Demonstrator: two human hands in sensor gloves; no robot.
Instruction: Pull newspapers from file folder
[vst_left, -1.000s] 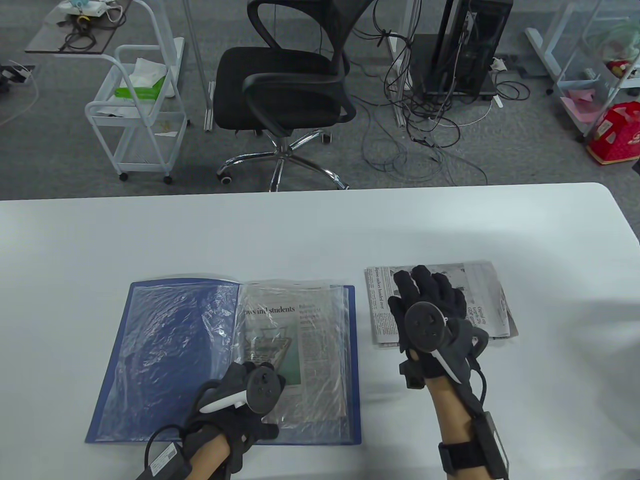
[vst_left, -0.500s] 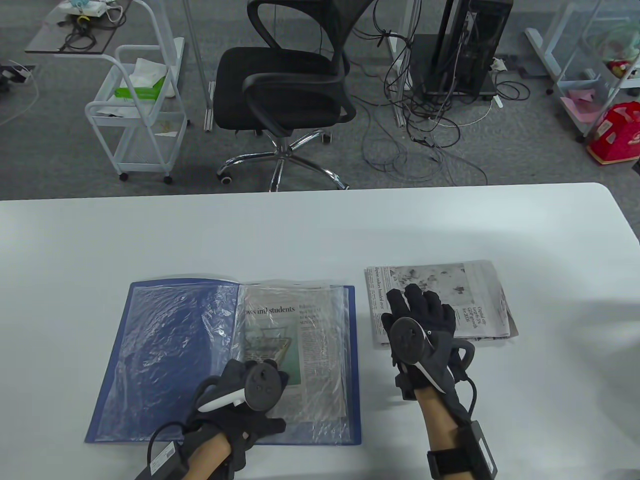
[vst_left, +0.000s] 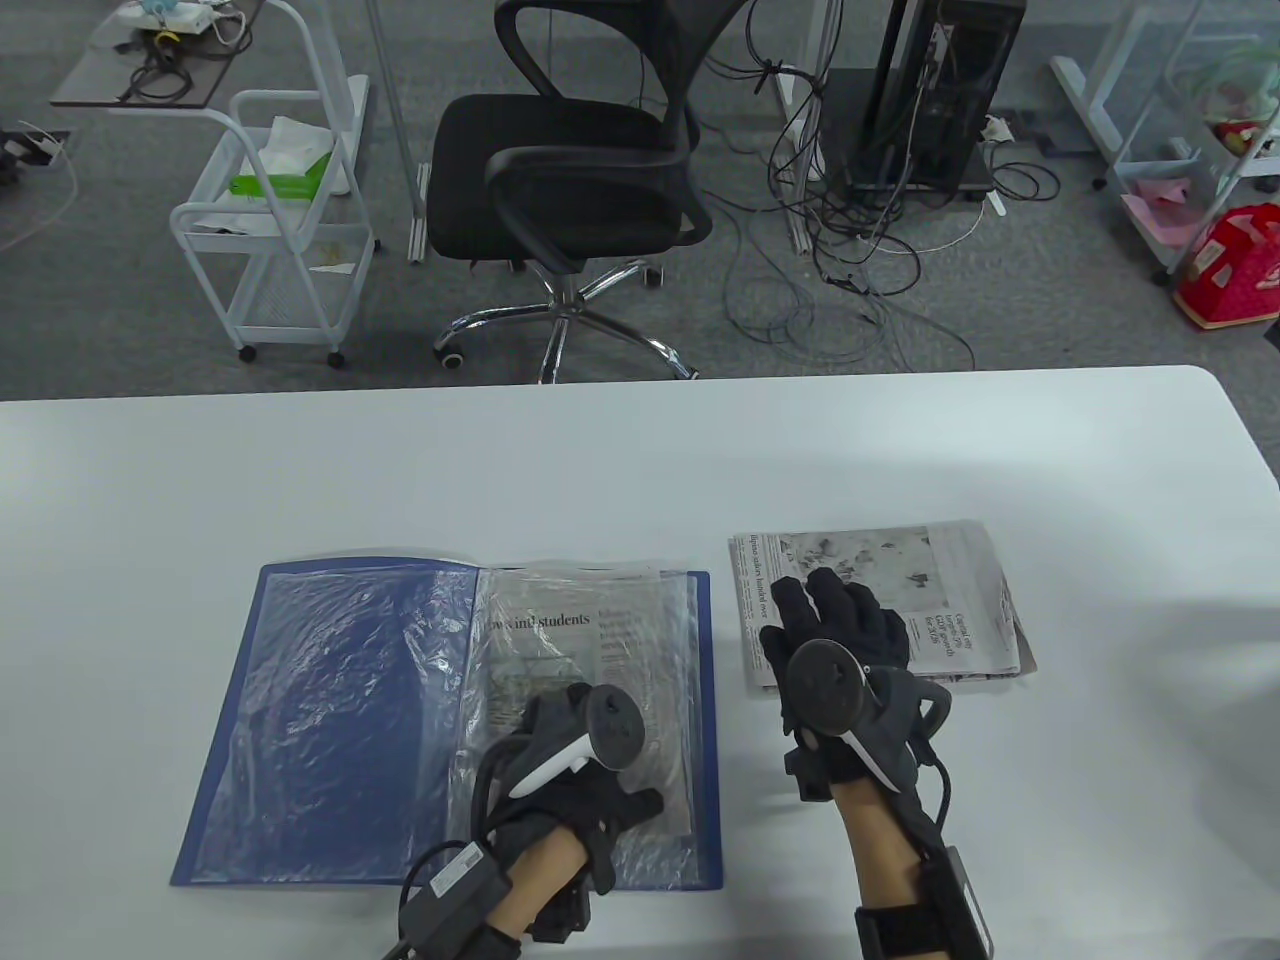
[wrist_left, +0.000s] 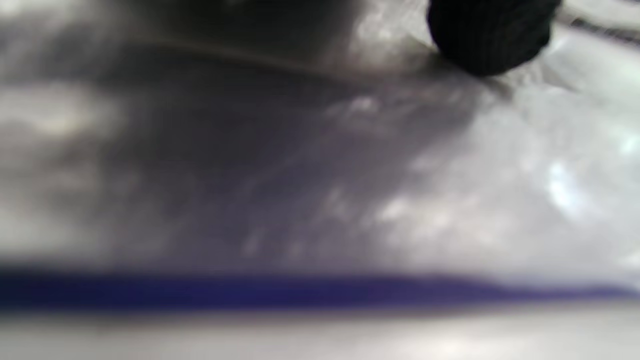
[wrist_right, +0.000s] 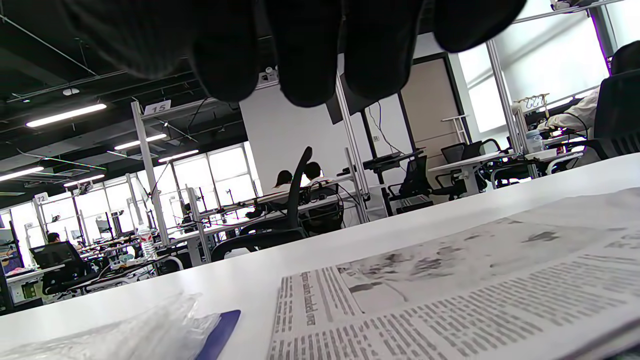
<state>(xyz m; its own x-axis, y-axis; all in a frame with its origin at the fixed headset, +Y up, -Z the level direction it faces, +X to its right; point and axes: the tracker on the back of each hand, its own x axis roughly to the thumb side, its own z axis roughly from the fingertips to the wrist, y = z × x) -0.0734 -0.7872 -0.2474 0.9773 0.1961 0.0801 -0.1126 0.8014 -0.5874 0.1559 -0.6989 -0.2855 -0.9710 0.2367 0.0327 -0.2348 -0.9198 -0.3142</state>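
Left grip (vst_left: 570, 770) presses flat on the sleeved newspaper (vst_left: 580, 660) in the open blue file folder (vst_left: 330, 720); right grip (vst_left: 840, 640) hovers open-fingered above the folded newspaper (vst_left: 960, 590), right on the counter (vst_left: 600, 460).

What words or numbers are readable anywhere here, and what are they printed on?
"...and students": headline on the newspaper in the folder sleeve, its first word creased.
"15": placard on a frame post.
"72": placard at far left, faint.
The loose newspaper has a sideways headline and columns, too small to read.
The left wrist view is blurred: nothing readable.
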